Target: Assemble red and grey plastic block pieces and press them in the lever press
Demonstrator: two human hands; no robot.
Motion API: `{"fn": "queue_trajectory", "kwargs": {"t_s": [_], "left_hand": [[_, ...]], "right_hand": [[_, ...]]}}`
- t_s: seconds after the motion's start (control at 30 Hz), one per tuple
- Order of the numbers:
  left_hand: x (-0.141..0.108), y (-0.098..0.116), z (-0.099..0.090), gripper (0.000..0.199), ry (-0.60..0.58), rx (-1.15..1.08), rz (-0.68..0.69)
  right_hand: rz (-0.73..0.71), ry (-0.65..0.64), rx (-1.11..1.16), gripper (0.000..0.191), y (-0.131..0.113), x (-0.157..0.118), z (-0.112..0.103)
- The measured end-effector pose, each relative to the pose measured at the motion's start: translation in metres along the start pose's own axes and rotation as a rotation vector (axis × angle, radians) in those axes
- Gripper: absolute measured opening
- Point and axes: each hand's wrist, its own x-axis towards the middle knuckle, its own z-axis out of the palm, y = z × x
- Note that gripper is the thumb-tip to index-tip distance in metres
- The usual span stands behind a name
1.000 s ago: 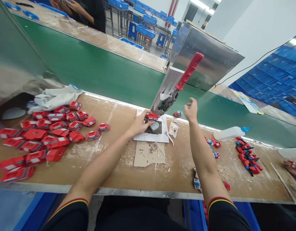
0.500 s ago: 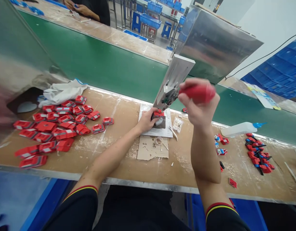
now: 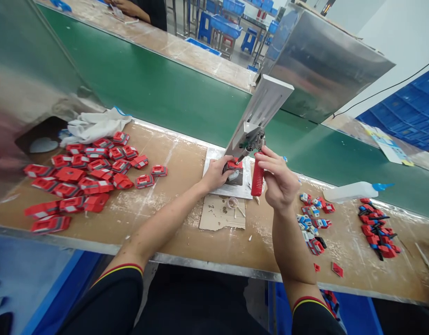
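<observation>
My left hand (image 3: 216, 175) is closed on a small red plastic part (image 3: 234, 164), which sits in a fixture on a metal base plate (image 3: 219, 153). Right above that part is the tip of a hand-operated toggle press (image 3: 251, 139), mounted on a slanted metal upright (image 3: 261, 104). My right hand (image 3: 280, 181) has its fingers curled against the press's ribbed red handle (image 3: 258, 176), which points down. Part of the fixture is hidden behind my left fingers. Just below the plate lies a piece of cardboard (image 3: 214, 216) with a small clear ring-shaped cup (image 3: 232, 203) on it.
Many red and grey plastic parts (image 3: 69, 174) are heaped at the left, beside a white cloth (image 3: 95, 125). To the right are red, white and blue pieces (image 3: 310, 218), a squeeze bottle (image 3: 352, 191) and red-black assemblies (image 3: 379, 230). A green belt (image 3: 148, 74) runs behind.
My right hand has swung the red handle down from its raised position, moving lower and to the left. My left hand stays at the red part. The camera view has shifted slightly.
</observation>
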Motion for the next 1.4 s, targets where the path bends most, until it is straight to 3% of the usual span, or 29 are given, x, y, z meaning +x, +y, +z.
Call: {"fn": "queue_trajectory", "kwargs": {"t_s": [0.1,0.27,0.4,0.57,0.8,1.0,1.13,1.23,1.4], "left_hand": [[-0.001,-0.003,0.002,0.039,0.015,0.001,0.016],[-0.001,-0.006,0.004,0.035,0.042,0.046,0.066],[-0.002,-0.002,0.002,0.038,0.021,0.056,0.054],[-0.003,0.002,0.000,0.038,0.013,0.067,0.032],[-0.002,0.001,0.000,0.039,-0.003,0.084,0.042],[-0.003,-0.001,0.002,0.040,0.014,0.036,0.046],[-0.002,-0.001,0.002,0.039,0.019,-0.003,0.053],[-0.001,-0.002,0.003,0.039,0.022,-0.015,0.053],[-0.003,-0.002,0.005,0.042,0.042,-0.010,0.058]], "right_hand": [[-0.052,0.043,-0.027,0.031,-0.017,0.025,0.001],[-0.160,-0.156,-0.113,0.028,-0.031,0.058,0.013],[-0.126,-0.145,0.037,0.031,-0.025,0.058,0.014],[-0.236,-0.280,0.165,0.047,-0.021,0.052,0.010],[-0.158,-0.182,0.260,0.056,-0.029,0.055,0.018],[-0.228,-0.270,0.093,0.052,-0.023,0.048,0.012],[-0.173,-0.485,-0.047,0.066,-0.032,0.060,0.007],[-0.222,-0.584,-0.253,0.059,-0.045,0.068,0.014],[-0.286,-0.494,-0.603,0.048,-0.039,0.048,0.036]]}}
